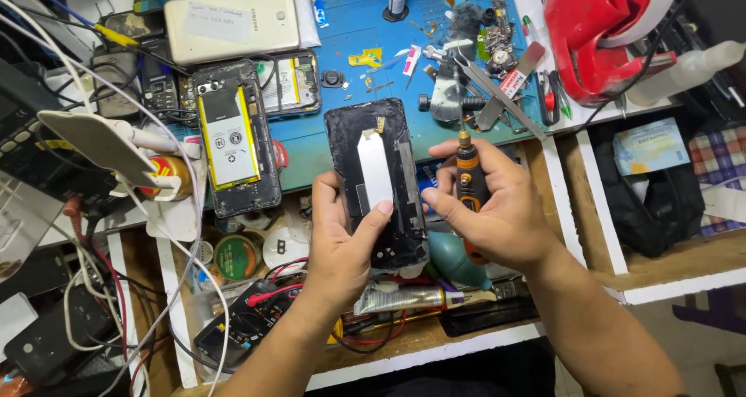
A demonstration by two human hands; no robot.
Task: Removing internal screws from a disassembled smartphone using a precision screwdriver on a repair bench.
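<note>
My left hand [339, 238] holds a black phone screen assembly [374, 181] upright by its lower left side, thumb resting on the silver metal strip on its back. My right hand [497, 207] grips a small orange and black rotary tool [471, 183] with its brass tip pointing up, just to the right of the assembly's edge. The tool's lower end is hidden in my palm.
An opened phone with a yellow-edged battery [231, 137] lies left on the blue work mat [435, 24]. A gold phone [233, 22] sits at the back. Tweezers [493, 86], a red tape dispenser [602, 32], a white bottle [688, 71], cables and solder tins crowd the bench.
</note>
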